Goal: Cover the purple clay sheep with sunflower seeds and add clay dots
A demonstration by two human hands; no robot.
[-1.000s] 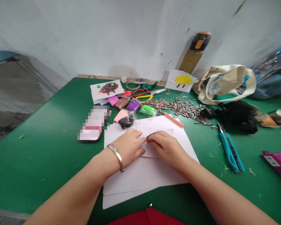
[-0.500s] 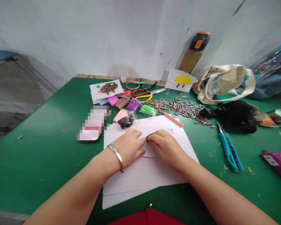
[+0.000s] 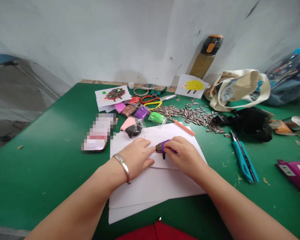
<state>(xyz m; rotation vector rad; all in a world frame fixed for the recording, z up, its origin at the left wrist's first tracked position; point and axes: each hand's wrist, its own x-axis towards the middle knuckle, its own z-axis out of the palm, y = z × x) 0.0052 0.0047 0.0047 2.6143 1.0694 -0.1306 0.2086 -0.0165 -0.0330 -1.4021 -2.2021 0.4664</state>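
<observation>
A purple clay shape [image 3: 164, 145] with dark striped seeds at its left end and a small black leg below lies on white paper [image 3: 150, 186]. My left hand [image 3: 137, 156] rests on the paper, fingers apart, its index fingertip touching the shape's left end. Over the shape's right part is my right hand [image 3: 182, 155], fingers drawn together; whatever they pinch is hidden. Beyond the paper are a bag of pink and black clay [image 3: 133, 127], a green clay packet [image 3: 157, 117], a purple packet [image 3: 141, 112] and a pile of sunflower seeds [image 3: 200, 116].
A phone [image 3: 98, 133] lies left of the paper. Scissors [image 3: 153, 103] and two hedgehog pictures [image 3: 115, 95] stand or lie near the wall. On the right are a teal cutter [image 3: 244, 160], a black pouch [image 3: 255, 125], a cloth bag [image 3: 237, 90] and a bottle [image 3: 206, 56].
My right hand has shifted right along the shape, uncovering its seeds, purple clay and black leg. My left hand stays in nearly the same place.
</observation>
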